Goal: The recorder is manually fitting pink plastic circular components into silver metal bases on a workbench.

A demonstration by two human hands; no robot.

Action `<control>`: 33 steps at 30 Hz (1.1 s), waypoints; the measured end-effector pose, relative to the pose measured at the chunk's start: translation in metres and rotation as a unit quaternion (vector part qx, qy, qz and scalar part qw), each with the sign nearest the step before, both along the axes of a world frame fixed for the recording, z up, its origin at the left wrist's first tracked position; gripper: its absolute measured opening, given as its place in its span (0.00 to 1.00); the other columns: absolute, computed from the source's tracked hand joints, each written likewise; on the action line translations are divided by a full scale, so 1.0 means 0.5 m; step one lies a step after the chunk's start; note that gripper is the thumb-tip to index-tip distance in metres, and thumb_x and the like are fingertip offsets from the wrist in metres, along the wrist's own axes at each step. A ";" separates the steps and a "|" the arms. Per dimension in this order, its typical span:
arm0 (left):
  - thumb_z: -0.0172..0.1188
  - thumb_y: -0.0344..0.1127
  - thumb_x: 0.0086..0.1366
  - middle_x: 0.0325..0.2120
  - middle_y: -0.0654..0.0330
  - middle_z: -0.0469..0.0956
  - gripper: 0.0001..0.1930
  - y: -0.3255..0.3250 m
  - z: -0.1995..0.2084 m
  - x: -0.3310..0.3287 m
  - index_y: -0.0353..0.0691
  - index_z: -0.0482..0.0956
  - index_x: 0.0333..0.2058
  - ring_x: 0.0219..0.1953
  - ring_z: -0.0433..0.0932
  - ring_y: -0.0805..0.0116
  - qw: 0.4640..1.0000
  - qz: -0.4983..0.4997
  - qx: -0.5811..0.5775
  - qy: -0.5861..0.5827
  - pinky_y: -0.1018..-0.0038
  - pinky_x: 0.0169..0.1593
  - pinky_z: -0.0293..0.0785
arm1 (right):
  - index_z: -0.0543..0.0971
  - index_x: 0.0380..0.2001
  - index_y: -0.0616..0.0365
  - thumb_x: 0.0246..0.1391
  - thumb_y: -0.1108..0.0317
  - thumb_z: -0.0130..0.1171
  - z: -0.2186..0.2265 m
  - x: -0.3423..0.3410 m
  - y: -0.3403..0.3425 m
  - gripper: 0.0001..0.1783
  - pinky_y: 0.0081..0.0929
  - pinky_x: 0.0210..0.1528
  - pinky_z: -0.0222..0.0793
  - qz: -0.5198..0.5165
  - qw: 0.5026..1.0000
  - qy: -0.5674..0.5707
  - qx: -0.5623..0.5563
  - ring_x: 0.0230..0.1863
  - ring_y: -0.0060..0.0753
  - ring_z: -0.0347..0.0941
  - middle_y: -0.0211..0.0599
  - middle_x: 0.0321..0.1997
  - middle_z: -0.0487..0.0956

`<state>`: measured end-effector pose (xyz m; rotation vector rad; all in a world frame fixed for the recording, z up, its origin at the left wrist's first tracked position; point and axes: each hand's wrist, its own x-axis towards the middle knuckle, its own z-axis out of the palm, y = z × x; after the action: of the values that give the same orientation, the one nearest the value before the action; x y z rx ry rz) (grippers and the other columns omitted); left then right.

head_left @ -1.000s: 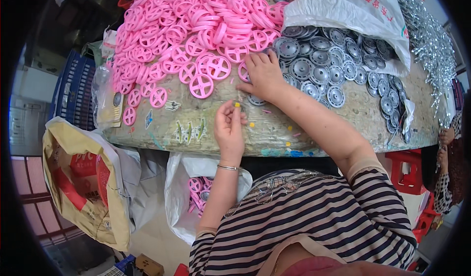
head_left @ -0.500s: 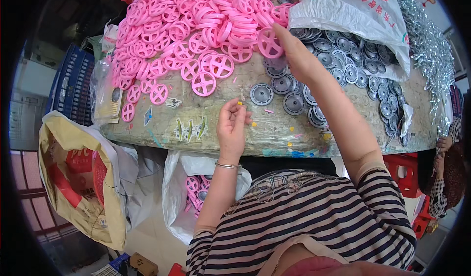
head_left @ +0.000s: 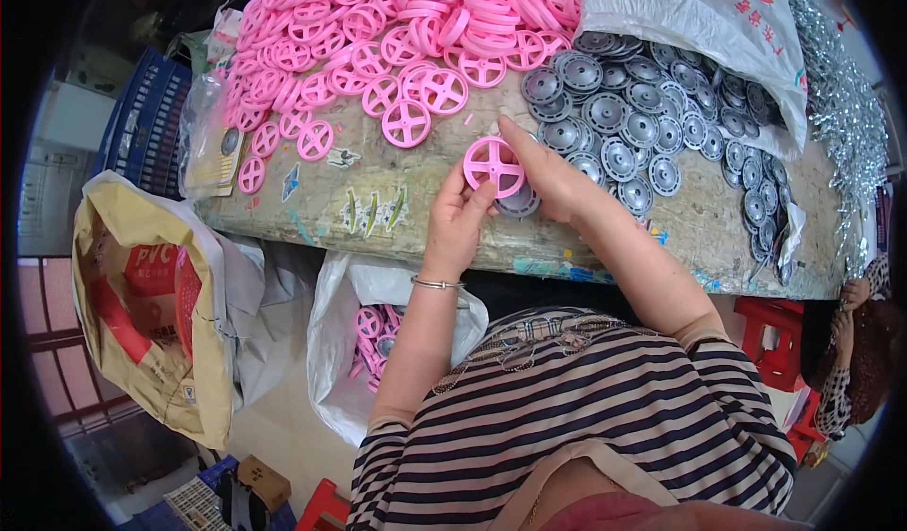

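In front of my body, above the table's near part, my two hands meet around a pink four-spoked wheel (head_left: 493, 167). My left hand (head_left: 460, 224) pinches its lower left edge, thumb across the rim. A grey round disc (head_left: 518, 204) sits just under the wheel, partly covered by it. My right hand (head_left: 559, 183) closes around the disc's right side, thumb pointing up beside the wheel; its other fingers are mostly hidden. Whether wheel and disc are joined, I cannot tell. A heap of pink wheels (head_left: 350, 30) lies beyond my hands, and many grey discs (head_left: 619, 115) spread to the right.
A white sack (head_left: 699, 21) lies over the far grey discs, beside silver tinsel (head_left: 827, 115). Below the table edge, a white bag (head_left: 331, 342) holds pink and grey pieces. Left of it stands an open tan sack (head_left: 213, 342). A person's hands (head_left: 850, 309) show at far right.
My right hand has come back from the pink heap toward me, bringing the pink wheel to my left hand. My left hand has taken hold of it. The whole view has shifted slightly.
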<state>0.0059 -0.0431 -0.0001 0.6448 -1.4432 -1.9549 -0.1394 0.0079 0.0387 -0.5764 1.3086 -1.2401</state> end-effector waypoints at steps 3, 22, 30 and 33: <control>0.56 0.31 0.65 0.43 0.64 0.74 0.18 0.001 -0.012 0.005 0.36 0.69 0.52 0.36 0.71 0.82 0.999 0.005 0.018 0.037 0.83 0.37 0.70 | 0.76 0.44 0.61 0.62 0.38 0.34 -0.011 -0.006 0.000 0.35 0.26 0.42 0.71 0.029 0.999 0.027 -0.001 0.38 0.25 0.73 0.35 0.38 0.78; 0.50 0.23 0.65 0.23 0.63 0.78 0.12 0.030 -0.017 -0.007 0.38 0.78 0.45 0.30 0.77 0.77 0.994 0.056 -0.058 -0.073 0.84 0.32 0.73 | 0.74 0.44 0.62 0.60 0.74 0.49 0.055 -0.079 0.033 0.10 0.17 0.46 0.68 -0.137 0.952 0.241 -0.133 0.42 0.19 0.73 0.32 0.41 0.78; 0.52 0.19 0.62 0.51 0.51 0.71 0.24 0.011 -0.020 0.000 0.29 0.61 0.58 0.49 0.75 0.67 0.998 -0.027 0.007 0.051 0.74 0.53 0.73 | 0.77 0.40 0.61 0.54 0.77 0.55 -0.011 -0.023 -0.001 0.10 0.24 0.43 0.70 -0.091 0.857 0.471 -0.186 0.39 0.31 0.75 0.39 0.37 0.77; 0.53 0.19 0.62 0.51 0.51 0.70 0.26 0.004 -0.005 0.004 0.30 0.59 0.59 0.51 0.73 0.65 0.993 -0.035 0.101 0.052 0.71 0.52 0.75 | 0.77 0.40 0.62 0.53 0.77 0.56 -0.013 -0.018 0.005 0.10 0.25 0.43 0.70 -0.081 0.859 0.473 -0.178 0.39 0.33 0.75 0.39 0.37 0.76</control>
<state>0.0078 -0.0411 -0.0027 0.5779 -1.2305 -2.1767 -0.1482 0.0107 0.0321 -1.5015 1.9639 -1.3994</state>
